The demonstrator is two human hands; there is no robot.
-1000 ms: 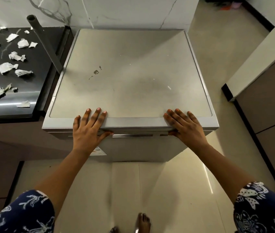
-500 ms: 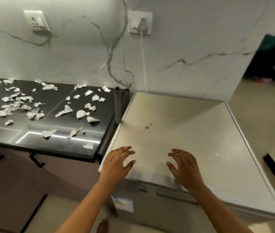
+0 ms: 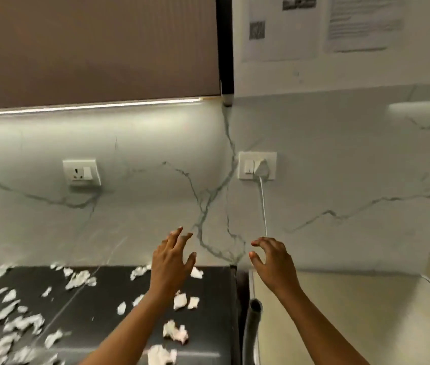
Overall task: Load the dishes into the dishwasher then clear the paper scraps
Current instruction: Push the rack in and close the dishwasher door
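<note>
1. The paper scraps (image 3: 175,334) lie all over the dark counter (image 3: 103,309). None are picked up yet.
2. The dishwasher (image 3: 340,317) sits just beside the counter, on the right. A second ago both hands pressed on its front edge. Now they are off it.
3. The left hand (image 3: 173,262) is up over the scraps, fingers spread and loose, holding nothing. The right hand (image 3: 274,262) is up too, fingers a bit bent, also empty.
4. I think the dishes part is done and the scraps come next.
</note>
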